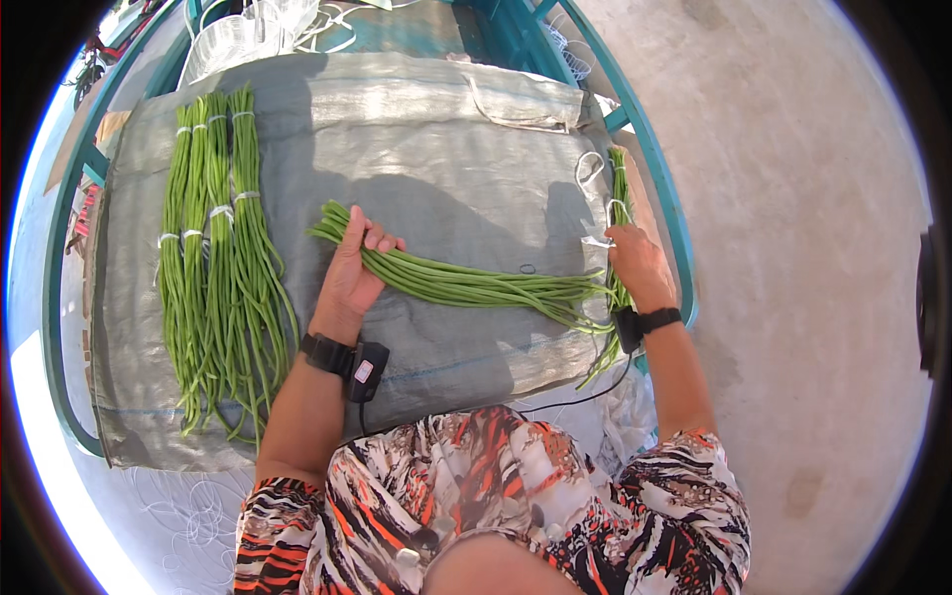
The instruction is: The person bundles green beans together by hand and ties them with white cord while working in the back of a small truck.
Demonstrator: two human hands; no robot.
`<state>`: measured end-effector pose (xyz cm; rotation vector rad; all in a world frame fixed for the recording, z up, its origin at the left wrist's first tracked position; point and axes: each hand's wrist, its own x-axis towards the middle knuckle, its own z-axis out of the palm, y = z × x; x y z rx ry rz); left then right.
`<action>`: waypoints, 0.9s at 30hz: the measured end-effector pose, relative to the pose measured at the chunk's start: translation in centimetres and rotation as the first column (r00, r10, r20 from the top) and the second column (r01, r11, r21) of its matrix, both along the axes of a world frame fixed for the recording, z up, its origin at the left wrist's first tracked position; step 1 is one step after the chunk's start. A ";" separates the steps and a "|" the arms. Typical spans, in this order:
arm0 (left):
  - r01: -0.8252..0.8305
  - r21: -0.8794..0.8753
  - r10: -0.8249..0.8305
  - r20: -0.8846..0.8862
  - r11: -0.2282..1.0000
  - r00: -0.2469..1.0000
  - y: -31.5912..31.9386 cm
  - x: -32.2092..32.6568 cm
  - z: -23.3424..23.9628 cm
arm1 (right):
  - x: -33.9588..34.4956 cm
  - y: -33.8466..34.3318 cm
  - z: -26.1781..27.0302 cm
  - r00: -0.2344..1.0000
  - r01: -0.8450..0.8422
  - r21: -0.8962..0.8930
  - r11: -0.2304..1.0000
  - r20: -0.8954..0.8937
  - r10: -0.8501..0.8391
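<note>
My left hand (361, 260) is closed around one end of a bunch of long green beans (476, 286), which stretches rightward across a grey woven sheet (446, 342). The bunch's loose tips reach a tied bundle of long beans (619, 193) along the right edge. Over that bundle is my right hand (641, 264), its fingertips at a white strip (597, 236); whether they pinch the strip or the beans is hard to tell. Several bundles of long beans (216, 253), bound with white ties, lie side by side at the left.
Teal metal rails (658, 171) border the sheet on both sides. White plastic baskets (230, 41) stand beyond the far edge. A white cord loop (589, 169) lies near the right bundle. Thin white strands (197, 513) are on the floor, and a black cable (580, 401) runs between my wrist devices.
</note>
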<state>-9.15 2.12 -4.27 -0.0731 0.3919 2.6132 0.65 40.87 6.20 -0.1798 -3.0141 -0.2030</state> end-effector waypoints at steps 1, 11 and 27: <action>-0.007 0.001 0.007 -0.002 1.000 1.000 0.1 0.0 0.1 | -0.5 0.4 -0.6 1.000 -0.007 0.001 1.000 -0.002 0.007; 0.035 -0.002 -0.035 0.000 0.999 0.999 -0.5 0.3 -0.4 | -9.5 1.6 -5.8 0.929 0.363 -0.127 0.923 -0.023 -0.369; -0.133 -0.398 0.073 -0.161 0.908 0.984 -0.4 1.3 0.9 | -11.1 -20.9 -0.3 0.865 0.035 -0.994 0.100 0.080 0.496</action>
